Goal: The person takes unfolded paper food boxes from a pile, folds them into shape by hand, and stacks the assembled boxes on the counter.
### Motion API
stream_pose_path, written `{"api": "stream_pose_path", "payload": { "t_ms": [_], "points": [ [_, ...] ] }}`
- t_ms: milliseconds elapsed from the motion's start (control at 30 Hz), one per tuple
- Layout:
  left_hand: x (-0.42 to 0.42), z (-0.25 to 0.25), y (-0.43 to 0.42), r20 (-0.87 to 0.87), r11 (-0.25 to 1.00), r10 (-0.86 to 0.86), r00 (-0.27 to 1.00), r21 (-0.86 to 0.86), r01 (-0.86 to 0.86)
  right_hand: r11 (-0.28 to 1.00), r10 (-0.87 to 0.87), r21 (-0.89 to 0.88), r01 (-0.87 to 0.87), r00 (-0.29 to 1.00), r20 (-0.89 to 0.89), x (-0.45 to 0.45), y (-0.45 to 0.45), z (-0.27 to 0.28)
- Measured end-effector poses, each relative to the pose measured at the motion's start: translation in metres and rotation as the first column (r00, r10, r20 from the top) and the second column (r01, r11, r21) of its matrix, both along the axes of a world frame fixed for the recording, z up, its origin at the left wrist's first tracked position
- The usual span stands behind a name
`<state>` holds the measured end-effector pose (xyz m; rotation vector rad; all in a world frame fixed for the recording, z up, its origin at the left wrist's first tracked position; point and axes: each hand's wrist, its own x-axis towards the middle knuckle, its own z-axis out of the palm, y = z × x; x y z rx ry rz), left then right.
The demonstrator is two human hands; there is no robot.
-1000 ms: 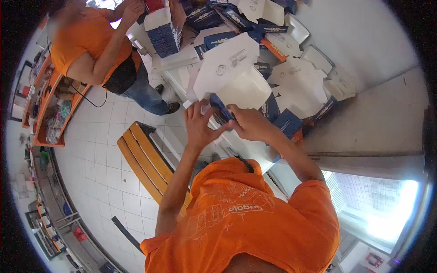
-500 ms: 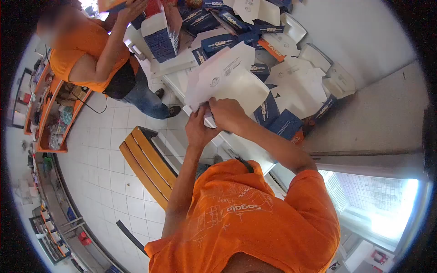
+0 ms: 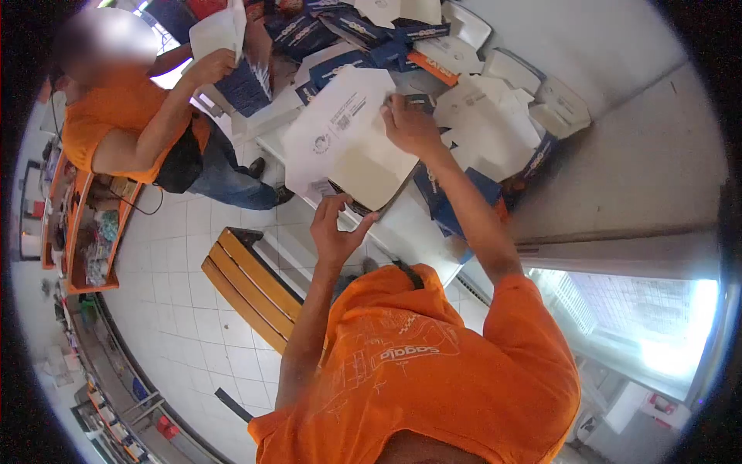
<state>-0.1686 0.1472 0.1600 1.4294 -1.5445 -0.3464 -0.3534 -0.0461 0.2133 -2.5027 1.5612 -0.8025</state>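
Note:
A white cardboard food box (image 3: 374,165) lies at the near edge of the white counter, its printed lid flap (image 3: 340,116) spread open to the upper left. My left hand (image 3: 338,236) is at the box's near side, thumb and fingers apart, with fingertips at the edge. My right hand (image 3: 413,130) is bent over the far right corner, its fingers curled onto the box's edge. The underside of the box and part of the right fingertips are hidden.
Several white and blue boxes (image 3: 491,127) are heaped on the counter behind and to the right. A co-worker in an orange shirt (image 3: 116,116) handles a stack of boxes (image 3: 243,85) at the left. A slatted wooden bench (image 3: 251,290) stands on the tiled floor.
My hands have moved apart from the near corner; the right went up to the far right corner. The box and its lid now lie flatter. The co-worker's hand has lowered onto the stack.

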Motion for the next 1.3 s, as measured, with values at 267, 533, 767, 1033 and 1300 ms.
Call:
{"api": "stream_pose_path", "payload": {
  "t_ms": [267,533,767,1033,1300],
  "points": [
    [-0.017,0.005,0.001,0.375,0.983,-0.036,0.927,-0.153,0.1,0.949,-0.298,0.193,0.251,0.914,0.275,-0.072,-0.127,-0.085],
    [-0.018,-0.008,-0.002,0.326,0.967,-0.047,0.944,-0.221,0.125,0.629,-0.54,0.589,0.508,0.83,-0.139,-0.104,-0.174,-0.131],
    [-0.021,-0.003,0.001,0.324,0.975,-0.041,0.945,-0.195,0.11,0.572,-0.605,0.796,0.198,0.757,0.247,-0.115,-0.204,-0.193],
    [-0.021,-0.004,0.002,0.338,0.972,-0.035,0.94,-0.207,0.111,0.411,-0.317,0.867,0.28,0.936,-0.153,-0.121,-0.171,-0.185],
    [-0.012,0.007,0.009,0.141,0.983,-0.12,0.983,-0.118,0.137,0.598,-0.453,0.723,-0.346,0.598,0.661,-0.163,-0.165,-0.104]
  ]
}}
